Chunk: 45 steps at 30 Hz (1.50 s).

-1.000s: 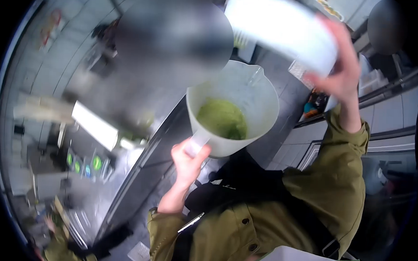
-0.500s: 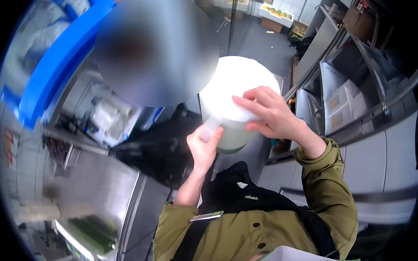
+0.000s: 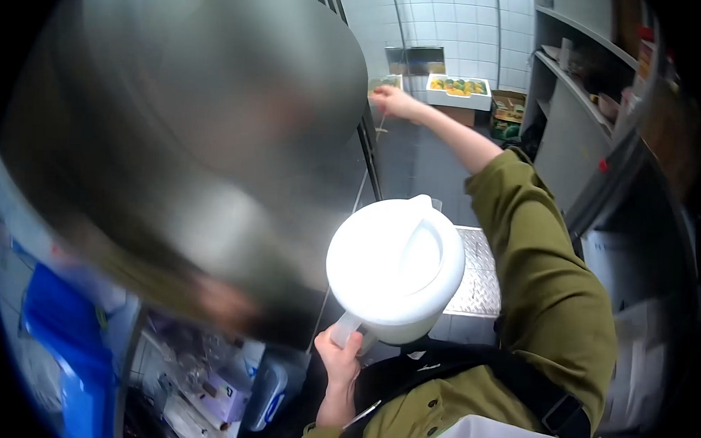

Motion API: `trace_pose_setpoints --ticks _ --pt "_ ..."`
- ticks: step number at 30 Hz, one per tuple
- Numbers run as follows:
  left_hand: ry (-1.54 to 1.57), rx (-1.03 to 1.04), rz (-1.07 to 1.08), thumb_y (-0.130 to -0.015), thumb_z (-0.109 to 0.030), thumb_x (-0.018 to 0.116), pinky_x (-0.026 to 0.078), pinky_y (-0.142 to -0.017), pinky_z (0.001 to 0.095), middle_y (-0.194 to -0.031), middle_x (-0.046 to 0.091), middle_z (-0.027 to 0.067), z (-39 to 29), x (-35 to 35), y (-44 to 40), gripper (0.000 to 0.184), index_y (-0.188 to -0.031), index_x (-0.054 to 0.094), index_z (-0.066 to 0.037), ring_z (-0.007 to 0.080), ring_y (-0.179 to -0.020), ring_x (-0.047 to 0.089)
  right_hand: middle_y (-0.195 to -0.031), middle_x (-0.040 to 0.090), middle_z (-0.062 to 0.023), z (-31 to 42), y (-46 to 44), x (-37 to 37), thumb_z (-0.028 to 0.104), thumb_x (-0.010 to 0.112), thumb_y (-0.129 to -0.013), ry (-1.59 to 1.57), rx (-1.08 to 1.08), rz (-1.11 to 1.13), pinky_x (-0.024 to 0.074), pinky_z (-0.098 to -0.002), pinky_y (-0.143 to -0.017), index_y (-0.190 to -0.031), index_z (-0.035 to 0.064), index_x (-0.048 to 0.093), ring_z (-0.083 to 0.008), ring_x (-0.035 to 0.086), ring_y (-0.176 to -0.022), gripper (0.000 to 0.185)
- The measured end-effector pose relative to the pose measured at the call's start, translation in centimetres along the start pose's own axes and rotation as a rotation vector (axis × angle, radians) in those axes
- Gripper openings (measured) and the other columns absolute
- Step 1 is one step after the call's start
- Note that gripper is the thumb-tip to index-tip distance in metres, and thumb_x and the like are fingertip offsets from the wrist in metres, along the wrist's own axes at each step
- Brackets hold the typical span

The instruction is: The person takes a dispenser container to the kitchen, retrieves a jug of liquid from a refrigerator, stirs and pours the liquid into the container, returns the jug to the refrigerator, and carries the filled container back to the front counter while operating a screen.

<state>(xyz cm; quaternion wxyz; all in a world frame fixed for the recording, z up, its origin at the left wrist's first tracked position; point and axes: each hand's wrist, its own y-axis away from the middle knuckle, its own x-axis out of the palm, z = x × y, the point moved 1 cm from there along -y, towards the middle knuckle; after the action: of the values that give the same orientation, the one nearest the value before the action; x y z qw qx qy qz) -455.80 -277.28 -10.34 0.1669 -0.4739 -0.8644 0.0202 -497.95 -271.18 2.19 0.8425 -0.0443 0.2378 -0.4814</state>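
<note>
My left hand (image 3: 339, 354) is closed around the handle of a white plastic pitcher (image 3: 391, 271). The pitcher is upright in front of my chest, its white lid on and its pale handle toward me. My right arm stretches forward past the pitcher. My right hand (image 3: 397, 103) is well away from it, at the edge of a dark upright frame (image 3: 370, 154), fingers curled. A thin cord-like line hangs just below those fingers. Whether they grip it or the frame edge is too small to make out.
A large shiny grey surface (image 3: 175, 159), partly blurred, fills the left. White boxes of yellow and green fruit (image 3: 458, 87) stand ahead by the tiled wall. Shelving (image 3: 579, 88) lines the right. A metal tread plate (image 3: 474, 271) lies on the floor. A blue bin (image 3: 72, 348) is lower left.
My right hand has left the pitcher's lid and reached forward to the upright frame. The pitcher, still in my left hand, sits lower in view. My view has turned, and the grey surface fills more of the left.
</note>
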Motion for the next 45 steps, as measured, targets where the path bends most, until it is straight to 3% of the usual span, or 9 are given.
trace_pose_setpoints --ticks 4,8,17,21,25,34,39,42,45 --pt "-0.06 0.057 -0.111 -0.061 -0.035 0.072 0.028 -0.043 0.0187 -0.055 0.046 -0.0024 -1.4 5.0 -7.7 0.042 -0.064 0.054 0.002 0.0047 -0.048 0.041 -0.106 0.05 -0.0208 -13.9 -18.1 1.1 0.014 0.053 -0.069 0.028 -0.094 -0.071 0.0381 -0.0308 -0.083 -0.111 -0.0059 0.043 -0.0275 0.048 -0.101 0.048" --pt "-0.105 0.166 -0.271 -0.065 -0.043 0.067 0.024 -0.039 0.0169 -0.058 0.046 -0.0021 -1.9 10.2 -12.0 0.045 -0.072 0.048 -0.002 0.0032 -0.047 0.038 -0.094 0.056 -0.0073 -14.1 -20.7 3.4 -0.01 0.035 -0.063 -0.308 -0.239 0.248 0.0386 -0.0266 -0.079 -0.101 0.0014 0.052 -0.0162 0.052 -0.088 0.043" --pt "0.042 0.304 -0.522 -0.079 -0.023 0.055 0.025 -0.035 0.0182 -0.053 0.037 0.0022 -1.6 23.8 -25.0 0.027 -0.071 0.037 -0.003 0.0072 -0.041 0.033 -0.084 0.053 -0.0151 -19.0 -9.4 -17.8 0.022 0.065 -0.064 0.074 -0.39 -0.123 0.043 -0.0319 -0.07 -0.088 -0.0009 0.054 -0.0275 0.054 -0.078 0.035" --pt "-0.017 0.285 -0.284 -0.082 -0.027 0.049 0.02 -0.033 0.0172 -0.048 0.033 -0.0048 -5.1 29.1 -36.5 0.026 -0.064 0.04 -0.011 0.003 -0.038 0.028 -0.06 0.035 -0.0034 -29.1 -9.0 -31.3 0.049 0.052 -0.074 0.116 -0.248 -0.584 0.0307 -0.0276 -0.051 -0.08 -0.0009 0.043 -0.0143 0.035 -0.056 0.051" --pt "-0.019 0.294 -0.323 -0.084 -0.032 0.047 0.018 -0.032 0.0154 -0.047 0.03 -0.0085 -9.4 35.7 -48.8 0.033 -0.056 0.039 -0.016 0.001 -0.037 0.025 -0.065 0.035 -0.0023 -33.0 -11.7 -39.3 0.051 0.041 -0.08 0.065 -0.278 -0.84 0.031 -0.0259 -0.059 -0.08 -0.0018 0.039 -0.0126 0.034 -0.063 0.053" --pt "-0.063 0.598 -0.461 -0.069 -0.03 0.068 0.025 -0.034 0.0158 -0.054 0.038 -0.0047 -11.5 42.3 -72.7 0.03 -0.063 0.047 -0.009 0.0032 -0.042 0.034 -0.108 0.049 -0.0147 -37.0 -13.5 -43.4 0.057 0.031 -0.079 0.095 -0.376 -0.902 0.033 -0.0303 -0.085 -0.118 -0.0063 0.035 -0.0215 0.046 -0.099 0.074" --pt "-0.33 0.673 -0.753 -0.065 -0.033 0.07 0.045 -0.056 0.0313 -0.071 0.061 0.0095 -8.4 40.4 -85.8 0.04 -0.075 0.06 0.004 0.0174 -0.058 0.055 -0.106 0.047 -0.0155 -39.8 -12.3 -43.4 0.056 0.031 -0.08 -0.004 -0.282 -0.882 0.0341 -0.0306 -0.082 -0.112 -0.0085 0.039 -0.0215 0.045 -0.096 0.072" --pt "-0.193 0.663 -0.791 -0.065 -0.032 0.071 0.029 -0.034 0.0223 -0.045 0.042 -0.0011 -8.3 40.1 -87.5 0.036 -0.054 0.05 -0.004 0.0068 -0.035 0.033 -0.094 0.047 -0.013 -42.6 -10.8 -43.2 0.053 0.034 -0.08 0.045 -0.219 -1.051 0.0375 -0.0311 -0.075 -0.107 -0.0073 0.04 -0.0202 0.046 -0.084 0.066" --pt "-0.443 0.545 -0.992 -0.062 -0.045 0.068 0.044 -0.061 0.0345 -0.076 0.059 0.0134 -8.4 38.6 -90.1 0.051 -0.078 0.059 0.003 0.0211 -0.067 0.055 -0.094 0.047 -0.013 -41.1 -12.2 -40.5 0.047 0.036 -0.08 0.129 -0.184 -1.103 0.0378 -0.0304 -0.074 -0.108 -0.0071 0.039 -0.0199 0.046 -0.083 0.061"
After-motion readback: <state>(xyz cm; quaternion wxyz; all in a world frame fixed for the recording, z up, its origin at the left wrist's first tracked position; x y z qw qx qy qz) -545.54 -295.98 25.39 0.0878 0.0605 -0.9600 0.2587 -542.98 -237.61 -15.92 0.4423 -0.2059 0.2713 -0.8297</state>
